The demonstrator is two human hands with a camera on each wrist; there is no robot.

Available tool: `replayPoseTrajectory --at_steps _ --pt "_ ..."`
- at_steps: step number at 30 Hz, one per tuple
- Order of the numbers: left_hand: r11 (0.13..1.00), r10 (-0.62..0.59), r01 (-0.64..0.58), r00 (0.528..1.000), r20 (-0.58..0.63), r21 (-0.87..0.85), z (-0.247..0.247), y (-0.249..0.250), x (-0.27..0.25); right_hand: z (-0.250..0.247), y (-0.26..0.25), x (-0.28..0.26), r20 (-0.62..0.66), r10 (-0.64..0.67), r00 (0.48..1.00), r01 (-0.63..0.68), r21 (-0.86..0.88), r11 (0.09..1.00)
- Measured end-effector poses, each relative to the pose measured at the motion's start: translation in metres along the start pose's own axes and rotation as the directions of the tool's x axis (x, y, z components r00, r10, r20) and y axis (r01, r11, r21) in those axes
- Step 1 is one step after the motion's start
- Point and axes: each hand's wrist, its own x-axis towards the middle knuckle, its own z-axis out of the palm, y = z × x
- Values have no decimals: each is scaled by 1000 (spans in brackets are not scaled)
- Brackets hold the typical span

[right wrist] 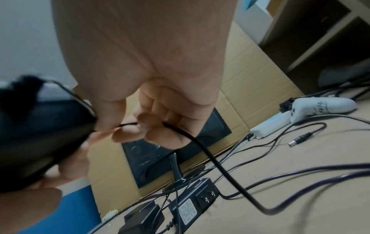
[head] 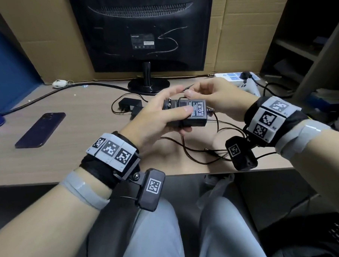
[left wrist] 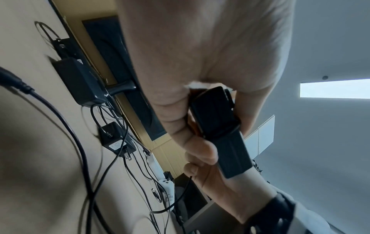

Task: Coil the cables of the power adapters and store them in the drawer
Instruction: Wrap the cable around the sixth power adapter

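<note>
Coiling step under way: left hand (head: 156, 121) grips a black power adapter (head: 191, 112) above the desk (head: 68, 152), thumb across its labelled face and fingers curled beneath, while right hand (head: 212, 96) pinches the adapter's thin cable (right wrist: 200, 147) between thumb and fingertips just beyond the body. At least one turn of cable appears to lie across the adapter; the remaining length trails slack over the desk edge. Judged next: the right hand must carry the cable round the body again, feeding slack without snagging the other leads. Two further adapters (head: 129, 105) lie uncoiled beside the monitor stand (head: 148, 84), near a smartphone (head: 41, 129) and a power strip (head: 234, 77). No drawer is visible in any view. Cable ownership among the crossing leads cannot be resolved, and the right-wrist view is motion-blurred.
</note>
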Motion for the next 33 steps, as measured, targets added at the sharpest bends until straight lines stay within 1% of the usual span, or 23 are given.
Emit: replayPoseTrajectory --at_steps 2,3,4,5,7,8,10,11,12,14,16,18,20,21,23,26,27,29,31,33 --pt "998 53 -53 998 15 -25 -1 5 5 -1 4 5 12 43 999 -43 7 999" --pt "997 78 -77 997 3 -31 -1 7 8 0 5 7 9 62 998 -62 3 998" --pt "995 95 -96 995 -33 -39 -2 8 13 1 7 8 10 83 996 -83 -1 997" --pt "993 105 -110 990 -97 -42 -3 9 18 3 9 9 26 101 994 -101 -5 995" --pt "992 116 -125 964 -238 -21 -9 9 29 8 9 8 113 124 986 -123 -20 992" --pt "992 122 -126 950 -286 4 -13 9 34 11 8 6 143 133 981 -130 -30 991" --pt "989 132 -101 928 -349 107 -21 9 38 16 -3 3 161 134 978 -124 -70 990" --pt "982 134 -71 918 -374 177 -23 10 38 18 -11 1 168 119 979 -101 -115 988" --pt "965 138 -34 909 -392 259 -24 10 37 18 -19 0 163 96 982 -62 -198 978" --pt "914 154 15 912 -380 406 -25 10 35 18 -34 0 146 30 989 32 -409 912" --pt "900 151 20 923 -353 436 -24 13 34 16 -42 0 127 -5 992 70 -517 853" --pt "942 141 -28 938 -316 336 -25 19 33 14 -48 -2 83 -17 996 58 -524 850" --pt "983 117 -68 949 -294 173 -25 24 31 12 -53 -7 44 -26 999 44 -479 877" --pt "990 107 -74 949 -295 120 -25 26 30 11 -56 -10 41 -37 998 51 -450 891" --pt "996 79 -64 947 -310 56 -21 30 26 11 -60 -16 61 -61 996 80 -396 915" --pt "993 -13 -26 943 -331 -114 -14 39 17 10 -62 -20 85 -72 994 100 -389 916" --pt "990 -32 -18 942 -334 -143 -15 41 15 9 -62 -22 88 -71 994 100 -385 918" --pt "995 -24 -7 950 -312 -98 -18 41 11 7 -63 -23 76 -86 993 109 -381 918" --pt "998 36 -24 966 -256 50 -19 38 8 5 -64 -23 55 -102 993 115 -387 915" --pt "978 91 -48 974 -209 201 -16 35 6 6 -66 -25 78 -108 991 131 -409 903"
